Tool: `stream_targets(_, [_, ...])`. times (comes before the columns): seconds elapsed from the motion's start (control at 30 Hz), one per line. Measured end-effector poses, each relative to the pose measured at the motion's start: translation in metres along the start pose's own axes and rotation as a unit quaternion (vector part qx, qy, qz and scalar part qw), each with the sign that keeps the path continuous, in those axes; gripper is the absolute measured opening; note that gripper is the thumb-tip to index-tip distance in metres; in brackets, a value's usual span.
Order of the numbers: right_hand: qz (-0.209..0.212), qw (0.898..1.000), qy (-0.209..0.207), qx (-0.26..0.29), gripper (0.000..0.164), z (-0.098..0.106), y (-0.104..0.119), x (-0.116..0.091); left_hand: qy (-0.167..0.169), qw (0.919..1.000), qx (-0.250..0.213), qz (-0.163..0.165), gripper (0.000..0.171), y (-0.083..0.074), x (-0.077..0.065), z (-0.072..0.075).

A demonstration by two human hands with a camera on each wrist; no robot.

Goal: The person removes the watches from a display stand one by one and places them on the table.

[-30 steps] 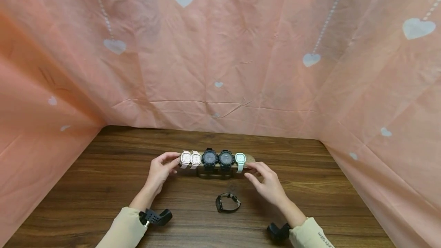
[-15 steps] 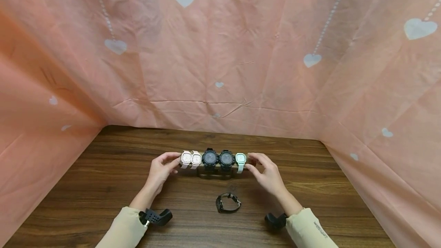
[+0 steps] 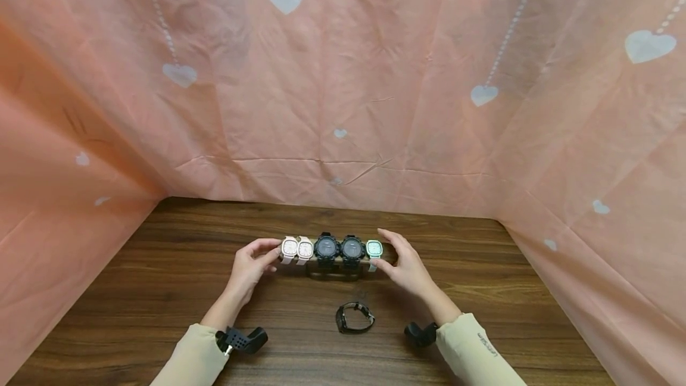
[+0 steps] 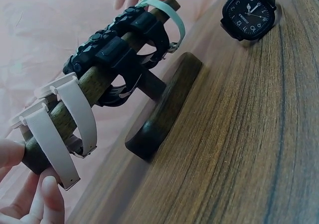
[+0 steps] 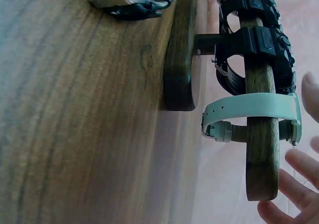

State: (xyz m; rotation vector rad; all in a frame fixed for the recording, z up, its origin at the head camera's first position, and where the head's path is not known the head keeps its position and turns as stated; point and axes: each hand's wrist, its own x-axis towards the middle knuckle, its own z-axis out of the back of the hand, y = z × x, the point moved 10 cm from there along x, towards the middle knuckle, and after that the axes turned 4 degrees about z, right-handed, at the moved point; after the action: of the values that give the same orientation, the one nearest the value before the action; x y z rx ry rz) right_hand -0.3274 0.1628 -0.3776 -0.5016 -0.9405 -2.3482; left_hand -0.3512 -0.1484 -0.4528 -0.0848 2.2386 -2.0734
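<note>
A wooden T-shaped watch stand [image 4: 167, 107] carries a row of watches on its bar. Two pale pink watches [image 3: 289, 246] sit at the left, two black watches [image 3: 327, 246] in the middle, and a mint-green watch [image 3: 374, 248] near the right end. My left hand [image 3: 248, 270] pinches the bar's left end between thumb and fingers. Spread around the mint watch is my right hand [image 3: 409, 273]. In the right wrist view its thumb stays apart from that watch, and its fingers lie close to the bar's end; whether they touch it I cannot tell.
Another black watch [image 3: 341, 318] with a square dial lies on its side on the wooden table [image 3: 161, 290], in front of the stand. Pink cloth [image 3: 343, 76] with white hearts hangs behind and on both sides.
My right hand has shifted left and away from me, from the bar's right end to around the mint watch, its fingers spreading wider. The left hand has stayed in place.
</note>
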Motion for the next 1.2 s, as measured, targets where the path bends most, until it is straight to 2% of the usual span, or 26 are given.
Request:
stream_targets(0.17, [-0.010,0.999,0.038,0.012,0.068,-0.008,-0.004,0.005,0.006,1.0000,-0.002,-0.004,0.028,-0.001,0.000,-0.002])
stream_targets(0.4, [0.003,1.000,0.026,-0.001,0.060,-0.007,-0.008,0.006,0.013,0.9999,-0.001,-0.003,0.028,0.001,0.000,-0.005])
stream_targets(0.73, [-0.004,0.998,0.056,0.011,0.057,-0.016,-0.015,0.011,0.009,0.9999,0.001,-0.006,0.028,-0.001,0.000,-0.003])
stream_targets(1.2, [-0.023,0.995,0.086,0.039,0.061,-0.025,-0.022,0.010,0.018,0.9998,0.010,-0.006,0.025,-0.004,0.001,-0.003])
